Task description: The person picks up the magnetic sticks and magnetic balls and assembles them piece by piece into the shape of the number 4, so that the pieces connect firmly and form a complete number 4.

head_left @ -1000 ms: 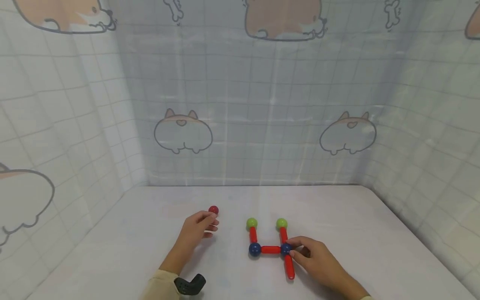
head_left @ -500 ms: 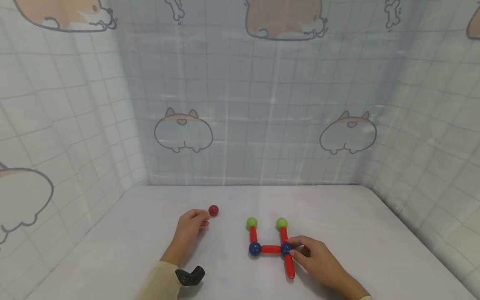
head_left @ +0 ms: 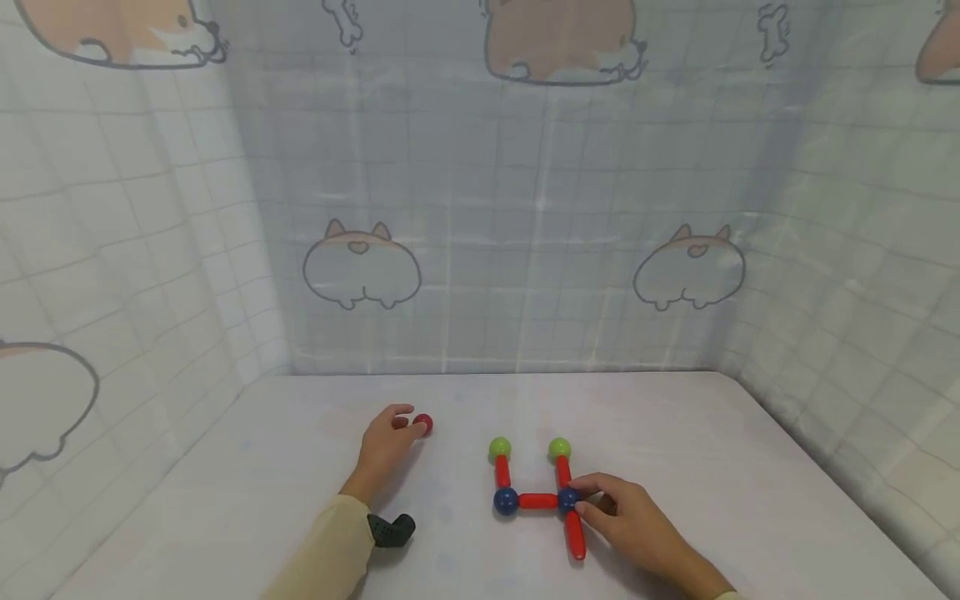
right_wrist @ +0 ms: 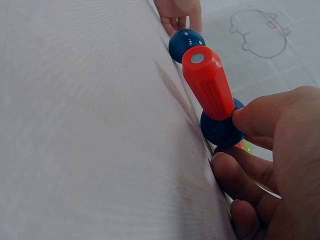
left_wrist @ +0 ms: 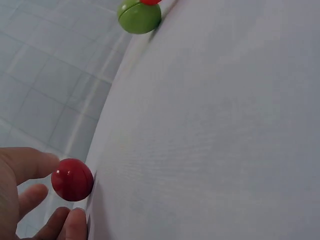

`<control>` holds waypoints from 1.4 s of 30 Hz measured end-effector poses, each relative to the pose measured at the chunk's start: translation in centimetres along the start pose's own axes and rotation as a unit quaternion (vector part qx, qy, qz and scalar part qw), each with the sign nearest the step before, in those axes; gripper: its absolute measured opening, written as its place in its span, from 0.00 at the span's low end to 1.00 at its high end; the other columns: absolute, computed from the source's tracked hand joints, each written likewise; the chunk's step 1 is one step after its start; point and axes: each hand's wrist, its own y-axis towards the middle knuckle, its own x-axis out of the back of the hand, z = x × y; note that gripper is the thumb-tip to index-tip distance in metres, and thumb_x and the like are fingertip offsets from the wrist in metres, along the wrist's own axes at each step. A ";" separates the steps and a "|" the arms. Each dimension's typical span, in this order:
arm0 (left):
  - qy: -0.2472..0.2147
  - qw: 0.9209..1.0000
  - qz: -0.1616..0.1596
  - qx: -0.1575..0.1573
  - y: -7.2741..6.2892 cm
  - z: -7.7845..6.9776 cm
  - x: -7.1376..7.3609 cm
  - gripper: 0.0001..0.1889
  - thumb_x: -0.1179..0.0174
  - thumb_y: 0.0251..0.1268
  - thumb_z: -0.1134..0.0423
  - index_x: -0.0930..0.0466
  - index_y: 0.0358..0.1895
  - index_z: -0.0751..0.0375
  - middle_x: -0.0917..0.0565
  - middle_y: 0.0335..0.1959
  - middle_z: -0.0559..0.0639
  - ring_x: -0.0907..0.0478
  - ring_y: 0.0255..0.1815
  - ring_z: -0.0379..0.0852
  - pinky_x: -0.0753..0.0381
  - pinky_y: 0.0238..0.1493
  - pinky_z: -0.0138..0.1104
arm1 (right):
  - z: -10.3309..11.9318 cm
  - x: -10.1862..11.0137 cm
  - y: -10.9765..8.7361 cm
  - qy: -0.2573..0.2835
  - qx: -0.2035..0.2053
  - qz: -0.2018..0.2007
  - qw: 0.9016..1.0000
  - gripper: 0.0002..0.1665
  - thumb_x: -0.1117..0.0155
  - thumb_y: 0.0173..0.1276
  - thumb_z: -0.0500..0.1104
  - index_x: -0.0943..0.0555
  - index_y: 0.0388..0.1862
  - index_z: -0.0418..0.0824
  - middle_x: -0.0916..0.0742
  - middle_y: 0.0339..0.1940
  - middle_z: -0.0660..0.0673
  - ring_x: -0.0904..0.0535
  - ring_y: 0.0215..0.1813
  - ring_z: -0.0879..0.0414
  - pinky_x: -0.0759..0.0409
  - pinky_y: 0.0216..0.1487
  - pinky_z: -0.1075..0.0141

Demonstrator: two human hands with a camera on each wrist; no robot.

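Observation:
On the white table lies a build of red magnetic rods and balls. A red rod (head_left: 537, 501) links two dark blue balls; a green ball (head_left: 499, 448) and another green ball (head_left: 559, 448) top the two far rods. One more red rod (head_left: 575, 536) points toward the person, its metal tip showing in the right wrist view. My right hand (head_left: 637, 525) pinches the right blue ball (right_wrist: 220, 129) between thumb and fingers. Farther left, my left hand (head_left: 386, 442) reaches to a loose red ball (left_wrist: 73, 180), thumb tip right at its side and fingers spread around it.
A black wrist device (head_left: 392, 530) sits on the left sleeve (head_left: 330, 550). Behind and beside the table (head_left: 637, 417) hangs a gridded curtain (head_left: 480, 167) with cartoon dogs.
The left hand first drew back from the red ball, then came up to it again with its fingers more spread. The right hand and the build have stayed in place.

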 end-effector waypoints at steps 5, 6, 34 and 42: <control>0.021 0.999 0.017 -0.027 0.3 0.4 -0.1 0.26 0.35 0.67 0.58 0.27 0.66 0.59 0.25 0.61 0.64 0.29 0.61 0.61 0.27 0.62 0.55 | -0.1 -0.2 0.1 -0.001 0.005 0.003 1.000 0.19 0.31 0.68 0.50 0.17 0.56 0.46 0.15 0.46 0.53 0.22 0.38 0.55 0.21 0.38 0.68; 0.024 0.999 0.018 -0.034 0.4 0.4 -0.1 0.26 0.35 0.67 0.58 0.27 0.66 0.59 0.24 0.61 0.64 0.28 0.60 0.61 0.26 0.62 0.55 | -0.1 -0.2 0.1 -0.001 0.004 0.004 1.000 0.19 0.31 0.68 0.50 0.17 0.56 0.47 0.15 0.46 0.53 0.22 0.38 0.56 0.20 0.38 0.68; -0.036 0.999 0.033 -0.003 -0.4 -0.1 0.6 0.22 0.38 0.71 0.57 0.24 0.65 0.59 0.23 0.59 0.63 0.24 0.56 0.58 0.20 0.57 0.48 | 0.1 -0.3 0.2 -0.015 -0.008 -0.003 1.000 0.19 0.30 0.67 0.50 0.17 0.55 0.48 0.15 0.46 0.54 0.22 0.38 0.57 0.20 0.38 0.67; -0.103 0.994 0.047 -0.002 -2.4 -1.3 0.0 0.20 0.37 0.70 0.62 0.21 0.61 0.66 0.19 0.52 0.63 0.17 0.43 0.49 0.15 0.44 0.36 | 0.4 -0.1 0.0 -0.026 -0.016 -0.018 0.999 0.18 0.29 0.67 0.48 0.17 0.55 0.50 0.15 0.46 0.53 0.22 0.37 0.57 0.21 0.37 0.67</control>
